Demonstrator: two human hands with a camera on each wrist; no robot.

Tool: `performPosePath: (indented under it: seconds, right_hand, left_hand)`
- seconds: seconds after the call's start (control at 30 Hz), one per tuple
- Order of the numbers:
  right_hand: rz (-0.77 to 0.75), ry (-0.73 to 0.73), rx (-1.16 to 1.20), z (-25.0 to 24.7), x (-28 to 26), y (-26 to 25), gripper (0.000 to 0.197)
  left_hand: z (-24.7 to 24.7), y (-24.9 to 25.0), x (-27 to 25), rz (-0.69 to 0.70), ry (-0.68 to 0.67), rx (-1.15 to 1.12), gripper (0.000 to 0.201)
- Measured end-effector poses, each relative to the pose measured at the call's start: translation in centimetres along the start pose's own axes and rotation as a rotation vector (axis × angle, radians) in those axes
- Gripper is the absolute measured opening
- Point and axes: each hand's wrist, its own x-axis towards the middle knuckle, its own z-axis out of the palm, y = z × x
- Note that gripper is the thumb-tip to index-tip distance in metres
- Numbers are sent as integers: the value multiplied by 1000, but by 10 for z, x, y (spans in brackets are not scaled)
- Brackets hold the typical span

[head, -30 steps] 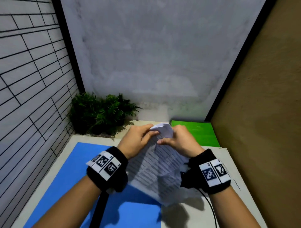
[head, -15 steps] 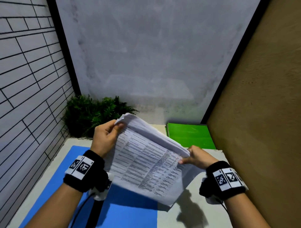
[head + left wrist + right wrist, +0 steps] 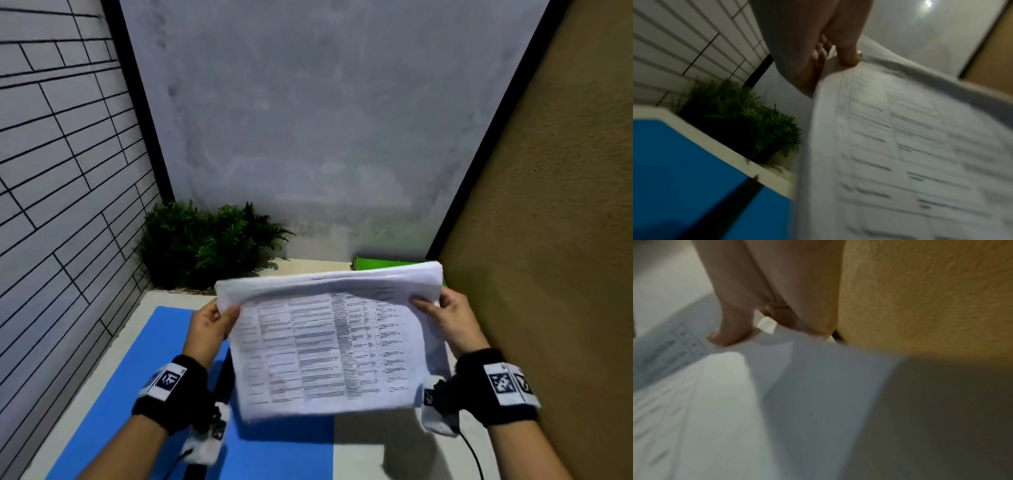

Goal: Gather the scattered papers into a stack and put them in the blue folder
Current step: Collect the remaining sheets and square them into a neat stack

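A stack of printed papers point(image 3: 329, 346) hangs in the air above the table, its top edge curled over. My left hand point(image 3: 209, 322) pinches its upper left corner, thumb on the front, as the left wrist view shows point(image 3: 846, 53) on the stack of papers point(image 3: 910, 146). At the upper right corner my right hand point(image 3: 445, 318) pinches the sheets, thumb on top point(image 3: 729, 335) of the papers point(image 3: 694, 402). The blue folder point(image 3: 113, 394) lies open and flat on the table below, with a black spine strip point(image 3: 729, 203) down its middle.
A green folder point(image 3: 383, 263) lies at the back right, mostly hidden by the papers. A potted green plant point(image 3: 202, 243) stands at the back left corner. A tiled wall point(image 3: 51, 205) closes the left side and a brown wall point(image 3: 548, 240) the right.
The crumpled bundle has been spread out: my hands moved apart to its two upper corners and turned the stack square, facing me, above the blue folder.
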Motion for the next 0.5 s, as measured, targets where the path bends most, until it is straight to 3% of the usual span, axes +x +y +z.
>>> performPosePath:
  seconds: [0.03, 0.07, 0.17, 0.27, 0.37, 0.43, 0.5]
  right_hand:
    - [-52, -14, -38, 0, 1, -8, 14]
    - [-95, -36, -71, 1, 4, -14, 21]
    - [-160, -137, -199, 11, 13, -25, 19]
    - [-185, -170, -309, 26, 21, -25, 4]
    - [-203, -216, -354, 39, 22, -30, 15]
    - [-212, -251, -401, 46, 22, -35, 22]
    - [-218, -258, -431, 51, 23, -39, 26]
  left_hand:
    - [-1, -6, 3, -19, -22, 55, 16]
    - [-3, -11, 7, -18, -39, 146, 21]
    - [7, -5, 14, 102, -162, 493, 24]
    - [31, 15, 13, 231, -476, 674, 10]
    - [58, 36, -1, 309, -631, 644, 15]
    - [72, 47, -9, 309, -622, 469, 23]
    - [80, 54, -11, 303, -593, 294, 44]
